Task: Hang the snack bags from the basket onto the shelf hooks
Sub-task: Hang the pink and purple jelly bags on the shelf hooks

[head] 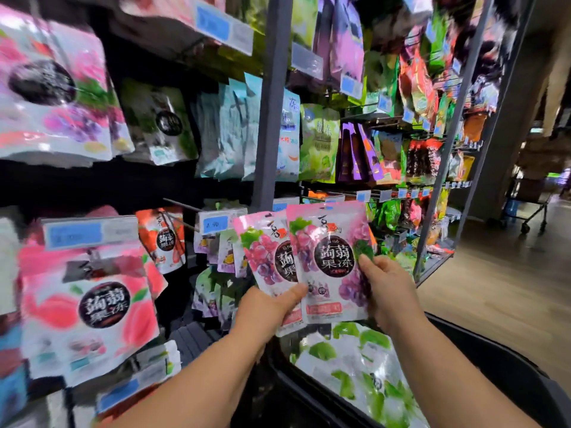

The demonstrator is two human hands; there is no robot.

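The left hand (268, 307) pinches one grape bag (262, 251) by its bottom edge. The right hand (386, 285) grips the overlapping second bag (327, 261). Both are upright above the basket (494, 366) - probably fanned apart for hanging on a hook (182, 205).

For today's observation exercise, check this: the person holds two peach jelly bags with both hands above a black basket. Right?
Not quite. The head view shows grapes, not peaches, on both jelly bags. The left hand and right hand do hold them above the black basket.
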